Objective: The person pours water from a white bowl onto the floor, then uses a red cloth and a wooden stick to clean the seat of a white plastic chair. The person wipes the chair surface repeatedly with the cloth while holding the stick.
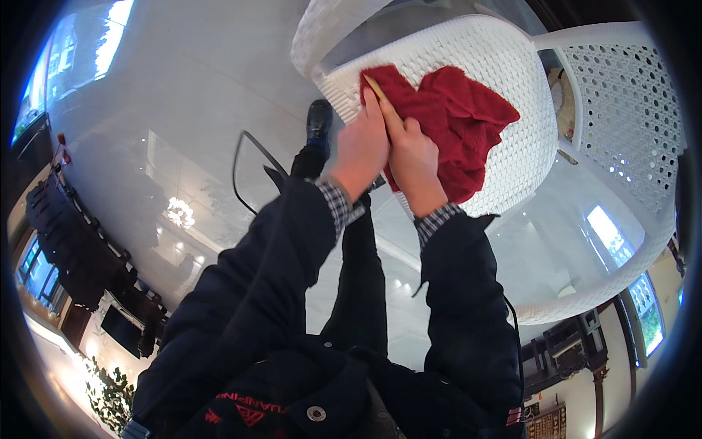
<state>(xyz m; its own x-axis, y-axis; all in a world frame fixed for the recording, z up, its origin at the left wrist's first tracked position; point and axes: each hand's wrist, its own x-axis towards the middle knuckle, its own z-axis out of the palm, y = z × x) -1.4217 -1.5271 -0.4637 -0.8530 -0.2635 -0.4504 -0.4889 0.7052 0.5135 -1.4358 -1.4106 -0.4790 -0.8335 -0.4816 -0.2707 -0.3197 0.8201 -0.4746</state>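
Observation:
A crumpled red cloth [466, 110] lies on the woven seat [493, 60] of a white plastic armchair. My right hand [415, 156] rests on the cloth, its fingers closed around a slim yellowish strip [376, 88], perhaps a wooden stick, whose pointed end lies over the cloth. Pressed close on the left side is my left hand [362, 145], its index finger stretched out along the strip toward the tip. Its other fingers are curled under, so whether they grip anything is hidden. Both hands are at the seat's near left edge.
The chair's perforated backrest [620, 120] rises at the right, and its armrest [345, 27] curves at the top. A black cable [237, 164] loops beside my left sleeve. My shoe [319, 122] stands on the glossy floor [219, 82]. Dark furniture [77, 230] lines the far left.

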